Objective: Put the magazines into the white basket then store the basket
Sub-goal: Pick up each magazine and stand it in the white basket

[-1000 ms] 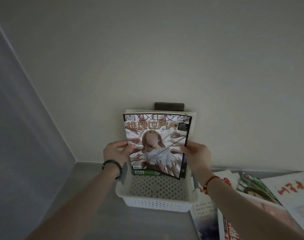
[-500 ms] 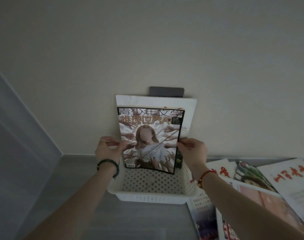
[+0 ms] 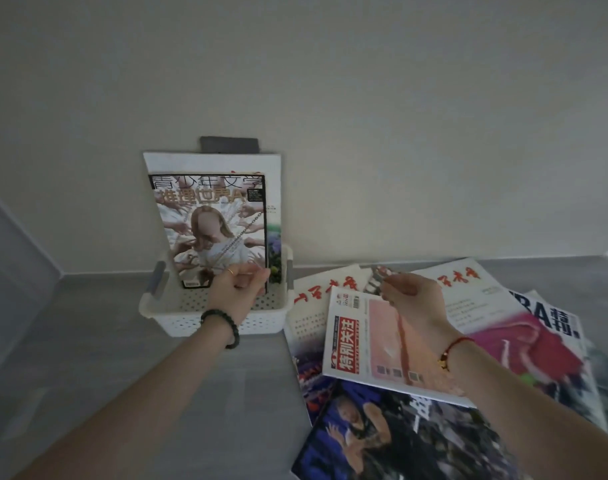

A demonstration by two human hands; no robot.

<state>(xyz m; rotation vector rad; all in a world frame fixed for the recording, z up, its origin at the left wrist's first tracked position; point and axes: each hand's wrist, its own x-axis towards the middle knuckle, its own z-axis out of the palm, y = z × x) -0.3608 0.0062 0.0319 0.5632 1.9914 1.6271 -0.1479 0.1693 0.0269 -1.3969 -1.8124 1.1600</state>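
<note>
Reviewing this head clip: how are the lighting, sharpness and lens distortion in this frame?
Head view: dim, flat light, no glare or hard shadows; the magazine cover standing in the white basket is readable, as is the left hand on it; the right hand looks soft, and the dark magazine at the bottom edge is smeared; wide-angle bending shows along the wall line at the frame's sides.

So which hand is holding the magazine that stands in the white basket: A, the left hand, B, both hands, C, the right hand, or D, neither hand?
A: the left hand pinches the lower edge of the upright magazine in the white basket, while the right hand is over the magazine pile beside it.
</note>
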